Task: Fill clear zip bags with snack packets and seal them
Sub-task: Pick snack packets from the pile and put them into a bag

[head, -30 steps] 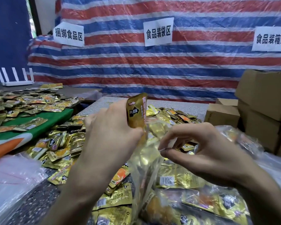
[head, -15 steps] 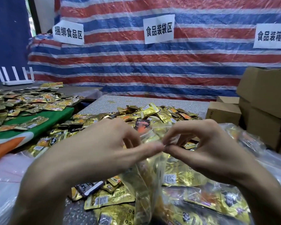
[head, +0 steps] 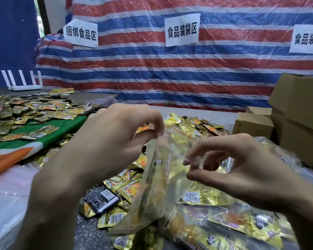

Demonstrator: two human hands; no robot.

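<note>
A clear zip bag [head: 159,179] stuffed with gold snack packets hangs upright between my hands over the table. My left hand [head: 112,138] pinches the bag's top edge at its left corner. My right hand [head: 229,163] pinches the same top strip further right, thumb and forefinger closed on the plastic. Loose gold and orange snack packets [head: 188,123] lie piled behind the bag, and more packets [head: 116,199] lie under it, one of them dark [head: 101,199].
Filled clear bags [head: 233,224] lie at the lower right. Cardboard boxes [head: 300,114] stack at the right. A green and orange cloth [head: 49,139] with more packets covers the left table. Empty clear bags [head: 5,199] lie at the lower left. A striped tarp hangs behind.
My left hand pushed a gold packet down into the bag, then both hands met at the bag's top. Now they have spread apart along the top edge, the left one higher.
</note>
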